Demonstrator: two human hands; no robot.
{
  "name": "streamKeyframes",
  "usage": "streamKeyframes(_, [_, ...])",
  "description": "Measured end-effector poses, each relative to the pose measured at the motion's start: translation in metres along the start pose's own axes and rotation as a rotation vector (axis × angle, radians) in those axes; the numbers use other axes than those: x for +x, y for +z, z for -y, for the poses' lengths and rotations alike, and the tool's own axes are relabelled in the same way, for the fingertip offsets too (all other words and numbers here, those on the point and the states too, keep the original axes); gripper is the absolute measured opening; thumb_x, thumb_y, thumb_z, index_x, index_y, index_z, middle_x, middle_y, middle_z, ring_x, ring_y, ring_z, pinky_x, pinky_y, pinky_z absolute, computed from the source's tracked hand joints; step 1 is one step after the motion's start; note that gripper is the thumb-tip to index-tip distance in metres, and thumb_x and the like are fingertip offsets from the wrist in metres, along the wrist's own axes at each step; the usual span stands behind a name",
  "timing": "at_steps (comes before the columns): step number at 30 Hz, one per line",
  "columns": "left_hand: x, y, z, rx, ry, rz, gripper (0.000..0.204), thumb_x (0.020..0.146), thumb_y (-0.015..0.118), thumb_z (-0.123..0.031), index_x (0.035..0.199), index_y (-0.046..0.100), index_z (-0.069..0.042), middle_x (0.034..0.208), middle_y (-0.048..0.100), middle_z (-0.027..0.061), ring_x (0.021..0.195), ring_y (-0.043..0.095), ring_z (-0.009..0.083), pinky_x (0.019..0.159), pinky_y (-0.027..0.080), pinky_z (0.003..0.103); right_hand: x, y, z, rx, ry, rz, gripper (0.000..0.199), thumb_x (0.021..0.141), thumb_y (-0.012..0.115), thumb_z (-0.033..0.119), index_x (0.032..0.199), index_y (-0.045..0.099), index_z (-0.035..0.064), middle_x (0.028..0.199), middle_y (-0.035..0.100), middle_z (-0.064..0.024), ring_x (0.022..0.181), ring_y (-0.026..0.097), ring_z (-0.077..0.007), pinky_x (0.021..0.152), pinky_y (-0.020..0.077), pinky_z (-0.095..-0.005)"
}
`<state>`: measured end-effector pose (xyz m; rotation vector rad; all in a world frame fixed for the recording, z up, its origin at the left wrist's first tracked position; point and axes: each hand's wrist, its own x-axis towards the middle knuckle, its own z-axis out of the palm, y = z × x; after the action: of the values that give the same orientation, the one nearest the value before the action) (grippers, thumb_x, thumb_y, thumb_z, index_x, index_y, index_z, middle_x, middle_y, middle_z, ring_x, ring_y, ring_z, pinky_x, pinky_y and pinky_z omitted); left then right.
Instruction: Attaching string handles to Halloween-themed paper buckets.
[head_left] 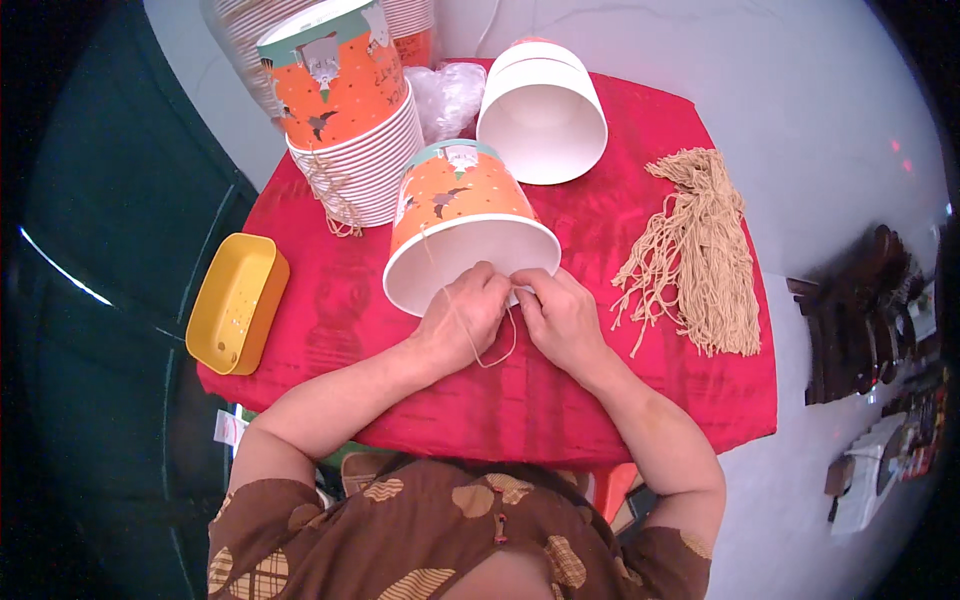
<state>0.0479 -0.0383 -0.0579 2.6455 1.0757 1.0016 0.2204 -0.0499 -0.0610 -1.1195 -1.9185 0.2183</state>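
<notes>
An orange paper bucket (440, 195) with a teal band and printed animals lies tilted on the table, its white mouth toward me. My left hand (463, 315) and my right hand (560, 318) meet at the near rim, fingers pinched together around a thin tan cord (512, 335). One length of the cord runs over the bucket's upper rim and along its outer side. A loose loop hangs below my fingers. The exact spot where the cord meets the near rim is hidden behind my fingertips.
A tall stack of matching buckets (355, 160) stands at the back left, cords dangling from its side. White-mouthed buckets (543, 125) lie at the back beside a clear plastic bag (450, 98). A tan cord bundle (715, 270) lies right; a yellow box (262, 305) sits left on the red tablecloth (480, 425).
</notes>
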Motion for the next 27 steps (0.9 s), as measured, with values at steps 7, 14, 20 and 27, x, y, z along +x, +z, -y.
streamKeyframes(7, [-0.002, 0.005, 0.001, 0.009, -0.053, -0.024, 0.016, 0.080, 0.063, 0.002, 0.090, 0.051, 0.000, 0.080, 0.057, 0.0193, 0.069, 0.062, 0.0371, 0.060, 0.051, 0.045, -0.001, -0.002, -0.001, 0.021, 0.039, 0.044, 0.015, 0.084, 0.059, 0.003, 0.099, 0.063, 0.0029, 0.083, 0.062, -0.0195, 0.078, 0.063, -0.0383, 0.065, 0.0507, -0.0464])
streamKeyframes(14, [-0.002, 0.004, 0.002, 0.012, -0.057, 0.016, 0.014, 0.085, 0.059, -0.002, 0.094, 0.049, -0.001, 0.077, 0.060, 0.0202, 0.066, 0.064, 0.0373, 0.056, 0.051, 0.046, 0.003, -0.006, -0.003, 0.122, 0.006, 0.067, 0.019, 0.087, 0.055, 0.002, 0.104, 0.062, 0.0023, 0.092, 0.063, -0.0223, 0.086, 0.063, -0.0404, 0.071, 0.0519, -0.0462])
streamKeyframes(20, [-0.004, 0.006, 0.005, -0.025, -0.010, -0.007, 0.016, 0.082, 0.056, -0.001, 0.096, 0.049, 0.001, 0.082, 0.059, 0.0203, 0.070, 0.063, 0.0377, 0.059, 0.051, 0.045, 0.005, -0.012, 0.000, 0.170, 0.002, 0.158, 0.018, 0.088, 0.055, 0.003, 0.105, 0.061, 0.0015, 0.096, 0.062, -0.0223, 0.088, 0.062, -0.0409, 0.074, 0.0514, -0.0463])
streamKeyframes(27, [-0.003, 0.006, 0.005, -0.052, -0.035, -0.018, 0.016, 0.086, 0.063, -0.006, 0.096, 0.051, -0.002, 0.080, 0.063, 0.0190, 0.070, 0.065, 0.0375, 0.057, 0.051, 0.045, 0.005, -0.013, -0.007, 0.213, 0.061, 0.265, 0.012, 0.087, 0.058, 0.003, 0.098, 0.060, -0.0004, 0.091, 0.064, -0.0208, 0.087, 0.064, -0.0380, 0.073, 0.0518, -0.0436])
